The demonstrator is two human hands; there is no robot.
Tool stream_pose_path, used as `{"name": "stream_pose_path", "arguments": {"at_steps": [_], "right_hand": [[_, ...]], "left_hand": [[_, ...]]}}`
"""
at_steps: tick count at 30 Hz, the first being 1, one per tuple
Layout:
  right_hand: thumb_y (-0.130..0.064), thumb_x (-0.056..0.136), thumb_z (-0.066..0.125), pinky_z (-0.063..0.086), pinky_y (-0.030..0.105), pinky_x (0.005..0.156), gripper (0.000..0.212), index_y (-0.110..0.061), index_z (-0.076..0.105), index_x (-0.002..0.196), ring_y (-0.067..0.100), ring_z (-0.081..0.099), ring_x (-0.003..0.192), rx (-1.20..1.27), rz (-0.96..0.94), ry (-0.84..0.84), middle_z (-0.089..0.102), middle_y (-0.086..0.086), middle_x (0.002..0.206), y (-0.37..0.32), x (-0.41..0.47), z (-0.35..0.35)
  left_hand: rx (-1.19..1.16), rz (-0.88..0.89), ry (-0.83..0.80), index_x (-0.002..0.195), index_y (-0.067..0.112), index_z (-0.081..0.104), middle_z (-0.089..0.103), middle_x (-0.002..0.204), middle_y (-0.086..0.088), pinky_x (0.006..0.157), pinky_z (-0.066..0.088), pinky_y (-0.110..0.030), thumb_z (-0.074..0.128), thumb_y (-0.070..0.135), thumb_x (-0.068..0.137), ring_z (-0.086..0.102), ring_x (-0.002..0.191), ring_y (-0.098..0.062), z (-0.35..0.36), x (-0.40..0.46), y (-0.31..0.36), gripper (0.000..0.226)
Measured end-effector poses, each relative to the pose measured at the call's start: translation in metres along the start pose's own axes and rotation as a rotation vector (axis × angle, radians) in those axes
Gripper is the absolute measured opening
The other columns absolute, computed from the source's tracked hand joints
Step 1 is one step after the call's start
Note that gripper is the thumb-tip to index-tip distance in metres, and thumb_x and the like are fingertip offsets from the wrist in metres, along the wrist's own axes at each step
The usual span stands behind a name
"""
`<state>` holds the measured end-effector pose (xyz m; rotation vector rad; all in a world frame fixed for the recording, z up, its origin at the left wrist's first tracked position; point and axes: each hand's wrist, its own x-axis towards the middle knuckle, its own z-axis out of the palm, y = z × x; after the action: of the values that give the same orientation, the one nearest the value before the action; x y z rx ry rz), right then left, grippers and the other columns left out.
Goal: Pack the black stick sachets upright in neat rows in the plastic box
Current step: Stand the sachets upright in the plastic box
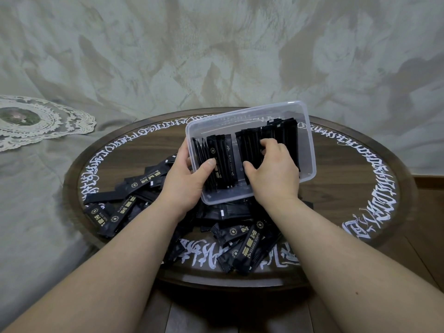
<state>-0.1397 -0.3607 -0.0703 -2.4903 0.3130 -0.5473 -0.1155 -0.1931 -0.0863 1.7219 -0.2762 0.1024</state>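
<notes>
Sachets (266, 150) in right-hand (271, 169) grip inside tilted plastic box (310, 150), left hand (187, 179) clasping its rim.

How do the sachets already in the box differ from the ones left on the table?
The sachets in the plastic box stand side by side in rows; the loose sachets lie flat in a jumbled, overlapping heap on the round table. Both hands touch the boxed ones; none hold the loose ones. All are the same black sticks.

Two bare forearms and hands, nothing worn

The left hand (185, 179) and right hand (271, 169) show no sleeves, gloves, rings, watch or bands; nails are short and plain, and the right forearm bears one small dark mole.
</notes>
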Motion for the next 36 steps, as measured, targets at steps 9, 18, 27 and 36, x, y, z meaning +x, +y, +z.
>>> {"name": "stream_pose_path", "arguments": {"at_steps": [9, 18, 27, 36], "right_hand": [[-0.048, 0.084, 0.064, 0.037, 0.032, 0.065, 0.055, -0.015, 0.042, 0.122, 0.031, 0.06, 0.098, -0.301, -0.048, -0.085, 0.05, 0.005, 0.119, -0.005, 0.003, 0.001], [-0.051, 0.077, 0.071, 0.037, 0.034, 0.063, 0.072, -0.014, 0.032, 0.126, 0.033, 0.061, 0.099, -0.342, -0.055, -0.102, 0.051, 0.007, 0.119, -0.011, 0.007, 0.007], [-0.045, 0.08, 0.068, 0.038, 0.033, 0.063, 0.06, -0.013, 0.036, 0.119, 0.034, 0.06, 0.095, -0.235, -0.034, -0.182, 0.058, 0.009, 0.108, -0.007, 0.014, 0.012], [-0.055, 0.077, 0.067, 0.038, 0.032, 0.062, 0.061, -0.013, 0.041, 0.114, 0.032, 0.062, 0.094, -0.226, -0.007, -0.175, 0.061, 0.008, 0.103, -0.013, 0.015, 0.012]], "left_hand": [[-0.025, -0.009, -0.011, 0.12, 0.063, 0.042, 0.066, 0.114, 0.02, 0.097, 0.045, -0.032, 0.067, 0.036, 0.077, 0.06, 0.111, -0.001, 0.0, 0.001, -0.001, 0.056], [-0.042, 0.001, -0.014, 0.138, 0.035, 0.043, 0.069, 0.112, 0.013, 0.088, 0.048, -0.022, 0.066, 0.028, 0.081, 0.062, 0.107, -0.003, 0.001, 0.0, -0.001, 0.063], [-0.031, 0.0, -0.005, 0.14, 0.031, 0.041, 0.068, 0.112, 0.011, 0.081, 0.049, -0.014, 0.063, 0.013, 0.091, 0.063, 0.102, 0.001, 0.002, 0.0, -0.002, 0.057], [-0.033, 0.0, -0.034, 0.137, 0.038, 0.042, 0.067, 0.115, 0.013, 0.083, 0.049, -0.016, 0.066, 0.027, 0.084, 0.062, 0.107, -0.001, -0.001, 0.001, -0.003, 0.06]]}}
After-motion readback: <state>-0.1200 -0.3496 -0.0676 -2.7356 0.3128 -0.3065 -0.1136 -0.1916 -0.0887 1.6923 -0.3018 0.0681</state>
